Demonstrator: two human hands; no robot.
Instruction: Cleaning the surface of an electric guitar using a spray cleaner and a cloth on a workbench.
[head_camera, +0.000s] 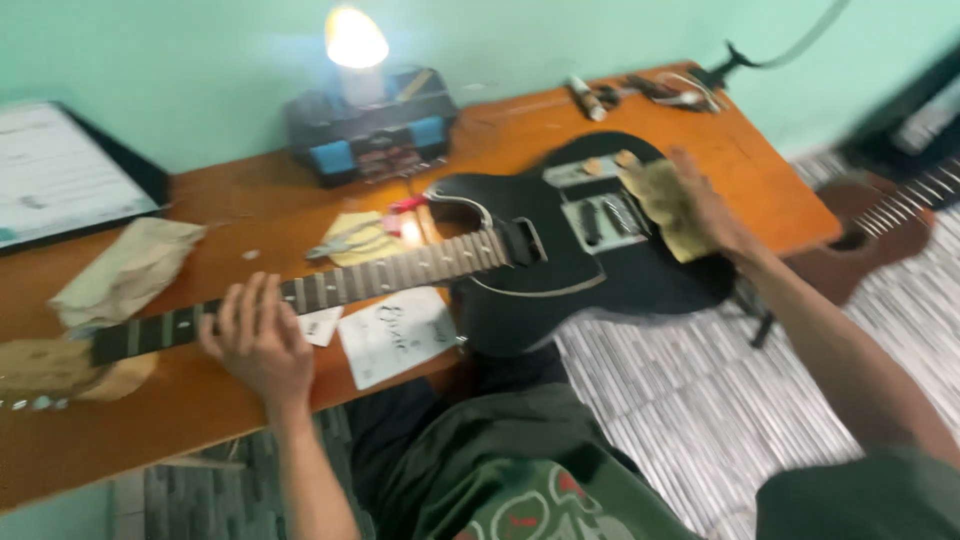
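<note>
L hand (258, 340) wraps round the black guitar's (590, 265) neck, fingers curled. R hand (715, 215) presses a yellow cloth (665, 205) flat on guitar body, on the wood table (200, 400).

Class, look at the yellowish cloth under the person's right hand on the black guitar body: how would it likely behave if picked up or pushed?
The cloth looks crumpled under the right hand, so it is probably floppy and would droop when lifted. It seems thin, so likely light. Pushed over the guitar body, it would probably slide and bunch, not roll.
</note>
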